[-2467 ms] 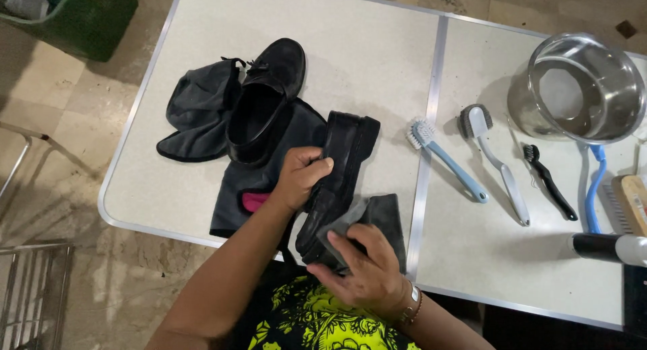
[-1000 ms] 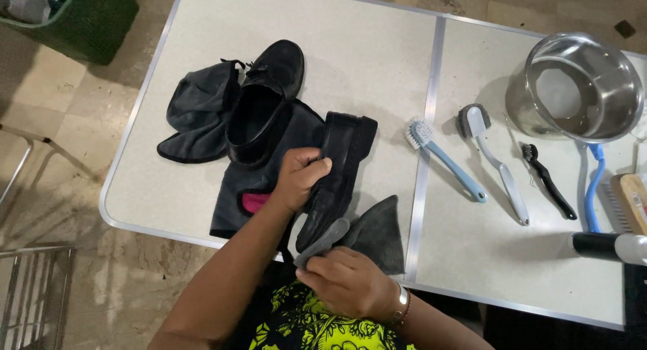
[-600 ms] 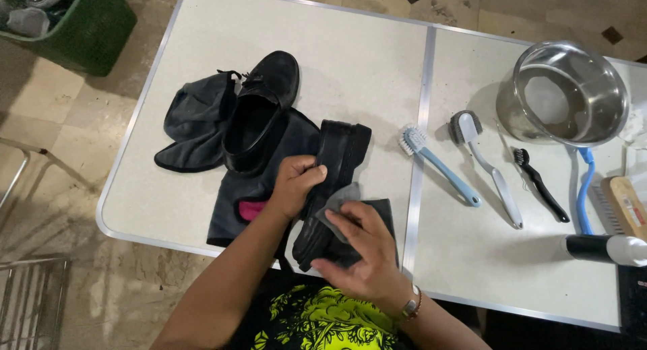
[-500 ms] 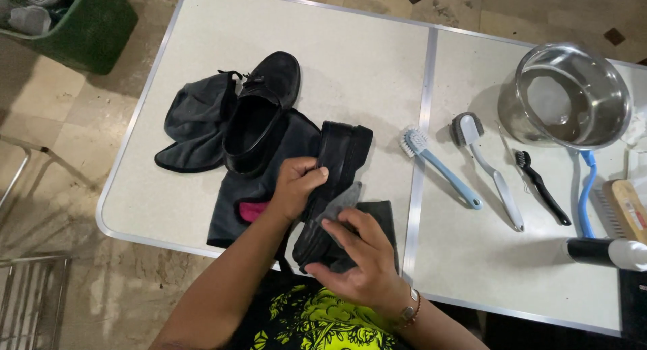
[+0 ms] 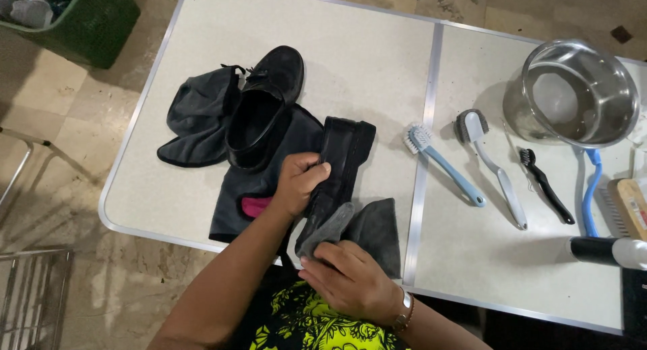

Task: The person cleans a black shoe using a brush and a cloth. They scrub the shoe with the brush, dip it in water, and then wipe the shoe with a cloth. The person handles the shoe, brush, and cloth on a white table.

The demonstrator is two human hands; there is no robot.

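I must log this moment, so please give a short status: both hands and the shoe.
Left hand grips black shoe, sole up. Right hand presses grey cloth against it. Second shoe rests beside it; brushes lie apart.

Left hand [image 5: 300, 185] curled in a closed grip; right hand [image 5: 350, 282] below it, fingers pinched

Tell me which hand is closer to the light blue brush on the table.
Right. The right hand grips the grey cloth, below-left of the light blue brush. The left hand holds the black shoe farther left.
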